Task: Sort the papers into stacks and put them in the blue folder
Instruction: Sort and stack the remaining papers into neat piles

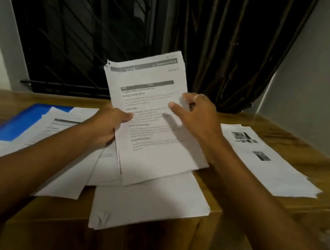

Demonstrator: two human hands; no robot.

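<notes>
Papers [150,118] held raised, just right of the blue folder [18,119]: your left hand [106,129] clamps their left edge, and your right hand [195,112] rests spread-fingered on their right edge. Judged light, limp and slippery; pinch the edges and support beneath.

The wooden table [286,129] bears a blue folder [7,124], apparently open, at left, papers [149,203] centrally, a stack [270,167] at right.

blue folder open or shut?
Looks open: folder lies flat, sheets resting on its blue face, lower corner seemingly tucked under a pocket.
</notes>
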